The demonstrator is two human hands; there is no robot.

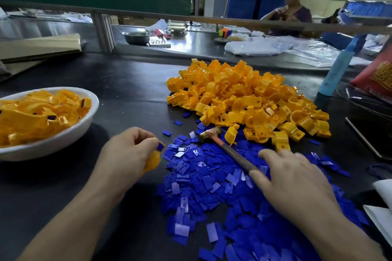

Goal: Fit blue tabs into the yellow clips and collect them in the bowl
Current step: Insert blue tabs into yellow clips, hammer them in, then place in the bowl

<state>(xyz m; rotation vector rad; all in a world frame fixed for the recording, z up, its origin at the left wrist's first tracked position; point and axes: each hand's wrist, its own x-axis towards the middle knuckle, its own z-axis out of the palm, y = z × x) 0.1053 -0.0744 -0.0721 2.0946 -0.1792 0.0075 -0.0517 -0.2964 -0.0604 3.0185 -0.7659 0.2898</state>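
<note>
A white bowl (70, 133), round and shallow with a smooth glossy wall, stands at the left of the dark matte table (127, 82). It is heaped with finished clips (38, 116), yellow with dark blue showing in their slots. Just right of the bowl, the left hand (127, 150) holds one yellow clip (153, 162), fingers curled round it, with a blue tab (160, 146) seated at its upper end.

Farther back lies a heap of clips (244, 95): shiny moulded plastic, curved like saddles, with flat holed feet. In front of it spreads a pile of tabs (212, 186), thin flat blue rectangles, some glinting. A hammer (229, 150) with a brassy head and a reddish handle lies across them. The right hand (297, 180), slightly blurred, rests over the handle's near end, fingers loosely spread and fairly straight.

A steel bowl (136, 37) stands on the far table; its contents are hidden.
</note>
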